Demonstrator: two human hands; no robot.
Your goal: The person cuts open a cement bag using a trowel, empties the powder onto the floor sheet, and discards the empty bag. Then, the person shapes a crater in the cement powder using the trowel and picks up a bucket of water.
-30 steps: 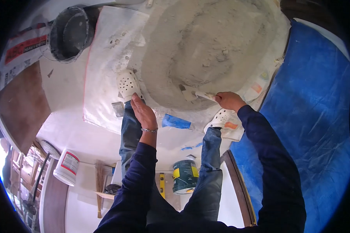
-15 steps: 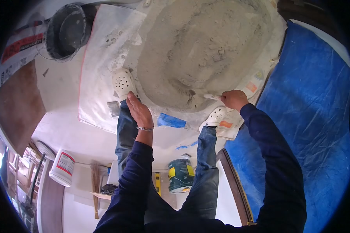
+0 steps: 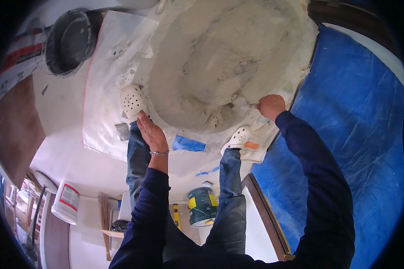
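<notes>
My right hand (image 3: pixel 272 107) is closed round the handle of a trowel (image 3: pixel 241 103). Its pale, dusty blade dips into the near right part of a heap of grey cement mix (image 3: pixel 179 76), so its outline is hard to make out. Loose crumbs and a small hollow show in the mix beside it. My left hand (image 3: pixel 152 134) lies with fingers stretched out against my left leg, just above the white clog (image 3: pixel 133 102), and holds nothing. The mix is spread on white sacking (image 3: pixel 107 85). My other clog (image 3: pixel 238 138) stands at the sacking's near edge.
A black bucket (image 3: pixel 70 42) stands at the far left near a printed bag (image 3: pixel 20 62). Blue tarpaulin (image 3: pixel 345 134) covers the right side. Behind my feet are a green tub (image 3: pixel 203 207), a yellow level (image 3: pixel 177 217), a white bucket (image 3: pixel 66 201) and a straw broom (image 3: pixel 105 222).
The trowel has turned and swept through the near side of the mix, shifting loose material there. My right hand has moved slightly up in the view; my left hand stays on my leg.
</notes>
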